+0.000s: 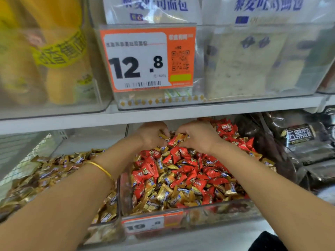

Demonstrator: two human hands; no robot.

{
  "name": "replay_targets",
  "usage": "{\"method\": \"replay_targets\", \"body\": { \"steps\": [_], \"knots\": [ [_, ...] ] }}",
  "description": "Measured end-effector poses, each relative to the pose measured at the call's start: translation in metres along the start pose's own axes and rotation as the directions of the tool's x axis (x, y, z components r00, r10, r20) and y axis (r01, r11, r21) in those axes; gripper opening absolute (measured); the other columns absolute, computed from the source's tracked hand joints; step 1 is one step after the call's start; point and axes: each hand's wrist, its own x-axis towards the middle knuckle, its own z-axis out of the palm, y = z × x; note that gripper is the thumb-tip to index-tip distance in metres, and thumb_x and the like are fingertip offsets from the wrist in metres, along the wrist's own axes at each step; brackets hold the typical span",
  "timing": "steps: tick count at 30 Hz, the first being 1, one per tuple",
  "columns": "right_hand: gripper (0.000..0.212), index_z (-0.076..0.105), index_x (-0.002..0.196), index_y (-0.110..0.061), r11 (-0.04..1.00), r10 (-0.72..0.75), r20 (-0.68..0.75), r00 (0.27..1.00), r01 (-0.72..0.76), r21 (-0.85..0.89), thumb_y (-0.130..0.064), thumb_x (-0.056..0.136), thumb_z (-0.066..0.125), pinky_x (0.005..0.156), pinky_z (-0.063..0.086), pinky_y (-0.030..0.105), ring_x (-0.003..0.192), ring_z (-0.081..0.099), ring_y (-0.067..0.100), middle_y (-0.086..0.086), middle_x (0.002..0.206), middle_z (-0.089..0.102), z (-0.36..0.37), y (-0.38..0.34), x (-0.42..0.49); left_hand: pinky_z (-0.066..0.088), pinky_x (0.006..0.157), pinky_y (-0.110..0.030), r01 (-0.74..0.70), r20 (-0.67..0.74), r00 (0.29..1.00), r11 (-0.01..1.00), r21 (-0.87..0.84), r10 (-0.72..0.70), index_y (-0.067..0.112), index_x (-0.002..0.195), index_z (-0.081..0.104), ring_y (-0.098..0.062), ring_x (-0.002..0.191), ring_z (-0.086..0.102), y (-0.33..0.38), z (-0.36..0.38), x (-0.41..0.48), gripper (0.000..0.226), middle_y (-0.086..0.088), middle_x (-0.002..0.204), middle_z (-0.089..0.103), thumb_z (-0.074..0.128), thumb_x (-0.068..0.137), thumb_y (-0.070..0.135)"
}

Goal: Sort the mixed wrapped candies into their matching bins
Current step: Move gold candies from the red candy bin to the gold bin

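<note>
Where red and gold candies [181, 171] lie mixed in the middle bin [208, 212], left grip [152, 133] and right grip [197, 135] each close on candies at its rear; gold candies [54, 169] fill the left bin [107, 232].

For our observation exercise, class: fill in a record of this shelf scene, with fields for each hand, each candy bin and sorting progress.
left hand: fingers curled round gold candies at the back of the middle bin
right hand: beside it, fingers dug into the same pile; grip unclear
middle bin: red candies and gold ones mixed
left bin: only gold visible
progress: unfinished, much gold among the red
upper tag: reads 12.8
</note>
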Motion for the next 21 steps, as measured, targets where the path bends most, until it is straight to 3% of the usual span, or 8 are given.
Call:
{"method": "replay_targets", "body": {
  "steps": [4, 7, 10, 14, 17, 19, 21],
  "knots": [
    [0.039, 0.064, 0.12, -0.025, 0.971, 0.021, -0.06, 0.998, -0.006, 0.24, -0.029, 0.081, 0.072, 0.096, 0.041, 0.031, 0.113, 0.055, 0.019, -0.001, 0.121, 0.064, -0.006, -0.012, -0.017, 0.031, 0.074, -0.011, -0.045, -0.084, 0.996, 0.993, -0.112, 0.035, 0.01, 0.111, 0.062, -0.013, 0.111, 0.052, -0.002, -0.008, -0.034, 0.029, 0.001, 0.114, 0.058, 0.068, 0.083, 0.012],
    [0.038, 0.063, 0.118, -0.02, 0.926, 0.055, -0.071, 0.996, -0.025, 0.376, -0.015, 0.082, 0.071, 0.084, 0.036, 0.019, 0.115, 0.052, 0.016, -0.001, 0.125, 0.06, -0.006, -0.015, -0.029, 0.03, 0.075, -0.01, -0.059, -0.128, 0.991, 0.989, -0.134, 0.042, 0.012, 0.118, 0.061, -0.01, 0.111, 0.05, -0.001, -0.008, -0.051, 0.031, 0.004, 0.116, 0.056, 0.064, 0.087, 0.014],
    [0.038, 0.057, 0.119, -0.016, 0.898, 0.157, -0.083, 0.984, -0.107, 0.427, -0.013, 0.083, 0.07, 0.08, 0.035, 0.017, 0.113, 0.052, 0.017, 0.003, 0.125, 0.057, -0.004, -0.012, -0.035, 0.033, 0.084, -0.015, -0.037, -0.167, 0.986, 0.975, -0.219, 0.0, 0.011, 0.12, 0.06, -0.014, 0.114, 0.051, 0.001, -0.003, -0.06, 0.029, -0.001, 0.125, 0.057, 0.06, 0.09, 0.013],
    [0.035, 0.051, 0.116, -0.007, 0.823, 0.257, -0.045, 0.965, -0.194, 0.535, -0.008, 0.086, 0.067, 0.069, 0.05, 0.029, 0.087, 0.065, 0.023, 0.012, 0.101, 0.063, 0.0, -0.011, -0.038, 0.034, 0.091, -0.02, -0.032, -0.23, 0.973, 0.961, -0.275, -0.033, 0.011, 0.121, 0.059, -0.018, 0.118, 0.05, 0.003, -0.002, -0.064, 0.03, -0.002, 0.129, 0.056, 0.058, 0.092, 0.013],
    [0.034, 0.053, 0.118, -0.004, 0.785, 0.339, -0.124, 0.933, -0.208, 0.584, -0.01, 0.086, 0.066, 0.064, 0.046, 0.021, 0.073, 0.064, 0.018, 0.004, 0.086, 0.061, 0.004, -0.009, -0.037, 0.033, 0.082, -0.017, -0.034, -0.249, 0.967, 0.951, -0.306, -0.046, 0.01, 0.12, 0.06, -0.016, 0.111, 0.052, 0.003, -0.004, -0.065, 0.028, -0.002, 0.123, 0.058, 0.057, 0.092, 0.013],
    [0.025, 0.057, 0.113, -0.005, 0.779, 0.357, -0.15, 0.922, -0.205, 0.593, -0.007, 0.089, 0.062, 0.057, 0.041, 0.011, 0.063, 0.058, 0.007, 0.0, 0.076, 0.06, 0.004, -0.007, -0.037, 0.032, 0.081, -0.016, -0.037, -0.274, 0.96, 0.952, -0.303, -0.05, 0.01, 0.12, 0.06, -0.015, 0.11, 0.052, 0.002, -0.004, -0.065, 0.028, -0.001, 0.124, 0.058, 0.056, 0.093, 0.014],
    [0.018, 0.06, 0.108, -0.005, 0.779, 0.357, -0.147, 0.922, -0.208, 0.591, -0.002, 0.092, 0.052, 0.05, 0.038, 0.006, 0.062, 0.055, 0.006, -0.005, 0.072, 0.056, 0.003, -0.008, -0.037, 0.031, 0.079, -0.012, -0.047, -0.297, 0.954, 0.954, -0.295, -0.045, 0.01, 0.122, 0.059, -0.013, 0.109, 0.052, 0.002, -0.004, -0.066, 0.029, 0.0, 0.124, 0.058, 0.056, 0.093, 0.015]
  ]
}}
